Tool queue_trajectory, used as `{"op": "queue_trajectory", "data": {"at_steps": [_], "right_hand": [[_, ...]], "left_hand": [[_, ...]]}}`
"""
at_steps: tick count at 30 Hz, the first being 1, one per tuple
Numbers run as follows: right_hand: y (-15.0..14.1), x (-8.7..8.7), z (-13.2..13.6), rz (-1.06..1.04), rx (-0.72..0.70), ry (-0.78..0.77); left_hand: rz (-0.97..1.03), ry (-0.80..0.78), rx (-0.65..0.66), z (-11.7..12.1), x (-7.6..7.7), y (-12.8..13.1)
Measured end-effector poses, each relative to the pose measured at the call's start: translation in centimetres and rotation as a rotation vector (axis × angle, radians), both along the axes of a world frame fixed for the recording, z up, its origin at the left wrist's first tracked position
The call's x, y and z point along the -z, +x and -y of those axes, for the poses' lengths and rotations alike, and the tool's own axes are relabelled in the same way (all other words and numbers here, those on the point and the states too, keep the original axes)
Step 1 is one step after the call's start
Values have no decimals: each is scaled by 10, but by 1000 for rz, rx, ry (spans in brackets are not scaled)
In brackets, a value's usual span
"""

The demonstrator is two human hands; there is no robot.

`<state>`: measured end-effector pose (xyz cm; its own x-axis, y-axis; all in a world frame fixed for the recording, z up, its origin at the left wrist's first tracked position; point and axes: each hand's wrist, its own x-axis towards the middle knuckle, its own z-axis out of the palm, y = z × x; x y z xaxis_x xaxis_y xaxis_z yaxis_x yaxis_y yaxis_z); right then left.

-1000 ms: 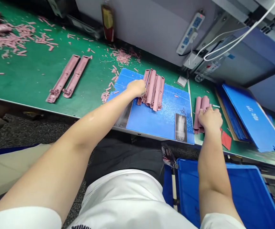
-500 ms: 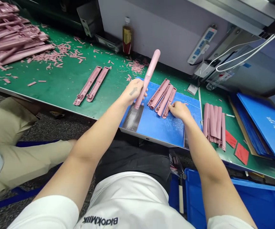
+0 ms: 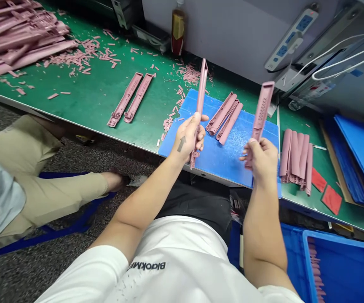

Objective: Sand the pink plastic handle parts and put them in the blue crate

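Observation:
My left hand is closed around a long pink plastic shell, held upright with its narrow edge towards me. In my right hand is a second pink plastic shell, raised above the mat; its hollow inner side with a row of slots faces me. Between the two hands, several pink shells lie on a blue mat. Two more pink shells rest side by side on the green table, left of the mat.
A heap of pink shells and scattered pink scraps lie at left. More shells, red pads and blue folders sit at right. A bottle stands behind. Below is a blue bin; a seated person is at left.
My right hand has lifted a pink shell off the mat and moved right with it. The shell in my left hand has been turned edge-on. The view has shifted slightly.

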<state>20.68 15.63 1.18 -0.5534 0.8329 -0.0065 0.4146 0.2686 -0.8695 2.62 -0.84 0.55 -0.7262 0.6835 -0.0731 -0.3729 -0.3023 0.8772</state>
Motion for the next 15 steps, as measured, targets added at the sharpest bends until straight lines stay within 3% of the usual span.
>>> {"op": "queue_trajectory", "data": {"at_steps": [2, 6, 12, 15], "right_hand": [[-7, 7, 37, -161, -109, -136], [-37, 22, 90, -312, -240, -176], [-56, 35, 104, -408, -234, -246], [-57, 41, 103, -360, -224, -216]], "left_hand": [[-9, -26, -16, -4, 2, 10], [-46, -57, -29, -9, 9, 28], [-88, -94, 27, -2, 18, 43], [-177, -79, -23, 0, 20, 46]]}}
